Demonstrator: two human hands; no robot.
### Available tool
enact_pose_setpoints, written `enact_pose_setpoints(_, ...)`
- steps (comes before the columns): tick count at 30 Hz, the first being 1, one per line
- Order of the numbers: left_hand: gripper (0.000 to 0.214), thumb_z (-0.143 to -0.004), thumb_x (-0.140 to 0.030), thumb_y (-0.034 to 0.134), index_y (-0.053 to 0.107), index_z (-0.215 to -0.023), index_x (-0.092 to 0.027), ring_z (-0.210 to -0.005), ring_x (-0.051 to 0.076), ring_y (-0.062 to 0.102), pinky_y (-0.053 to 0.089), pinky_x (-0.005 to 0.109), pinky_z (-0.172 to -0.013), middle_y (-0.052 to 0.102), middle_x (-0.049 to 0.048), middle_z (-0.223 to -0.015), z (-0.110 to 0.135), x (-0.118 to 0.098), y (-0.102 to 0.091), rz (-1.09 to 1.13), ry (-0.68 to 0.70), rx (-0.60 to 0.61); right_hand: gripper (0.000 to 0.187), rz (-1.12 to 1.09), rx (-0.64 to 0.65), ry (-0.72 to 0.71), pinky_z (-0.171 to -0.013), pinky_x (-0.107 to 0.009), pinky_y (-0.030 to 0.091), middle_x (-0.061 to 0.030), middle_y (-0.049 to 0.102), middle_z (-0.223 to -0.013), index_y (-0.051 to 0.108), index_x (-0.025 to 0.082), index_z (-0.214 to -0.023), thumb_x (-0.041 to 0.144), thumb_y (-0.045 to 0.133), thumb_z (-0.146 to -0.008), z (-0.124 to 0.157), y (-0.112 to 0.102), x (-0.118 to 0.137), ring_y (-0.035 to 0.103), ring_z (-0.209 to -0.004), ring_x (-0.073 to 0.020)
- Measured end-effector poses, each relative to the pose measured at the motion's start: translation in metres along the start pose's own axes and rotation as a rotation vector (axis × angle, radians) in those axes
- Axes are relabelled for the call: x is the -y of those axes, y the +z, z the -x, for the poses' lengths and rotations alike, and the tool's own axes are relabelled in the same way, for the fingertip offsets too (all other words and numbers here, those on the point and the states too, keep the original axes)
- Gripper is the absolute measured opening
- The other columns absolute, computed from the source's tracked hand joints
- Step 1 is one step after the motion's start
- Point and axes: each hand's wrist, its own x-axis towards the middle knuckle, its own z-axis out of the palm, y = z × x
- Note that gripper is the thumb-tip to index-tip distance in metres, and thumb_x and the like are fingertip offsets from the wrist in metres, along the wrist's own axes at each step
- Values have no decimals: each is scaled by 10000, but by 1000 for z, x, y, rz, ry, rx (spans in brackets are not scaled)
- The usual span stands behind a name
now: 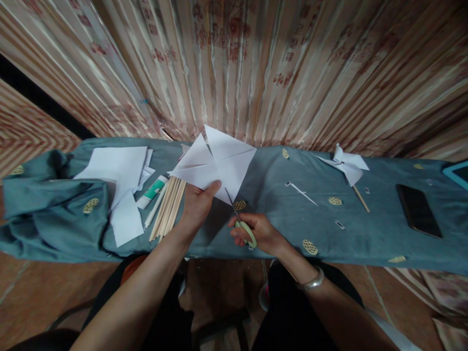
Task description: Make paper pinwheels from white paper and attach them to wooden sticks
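Observation:
My left hand [199, 204] grips a white square of paper [234, 158] by its near edge, the thumb lying on top. Slits run from the paper's corners toward its middle. My right hand [261, 231] is closed round the pale green handles of a pair of scissors [246, 234]. The blades point up and away from me, meeting the paper at its near corner. Left of my left hand lie a bundle of wooden sticks [168, 207], a thin white stick [155, 204] and a green-and-white glue tube [151, 191].
White paper sheets [113, 165] lie at the left on the grey-green cloth [285, 219]. On the right are a paper pinwheel [347, 165] on a stick, a dark phone [419, 209] and a light-blue edged object [457, 173]. Thin paper scraps [302, 191] lie between. A patterned curtain [234, 63] hangs behind.

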Motion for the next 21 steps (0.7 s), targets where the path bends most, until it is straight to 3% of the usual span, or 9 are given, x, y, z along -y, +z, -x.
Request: enact_pose_setpoints(21,310,-691,-303,720,675,-970,-176,-893,252,662,489,397,-888,735,56,-870,8,-1,3,4,17,68,466,-14,-31,-27,-442,-194,399,47,613,-518,648,161,-795,525,834,-572,-1,1,-1,527,-438,-74)
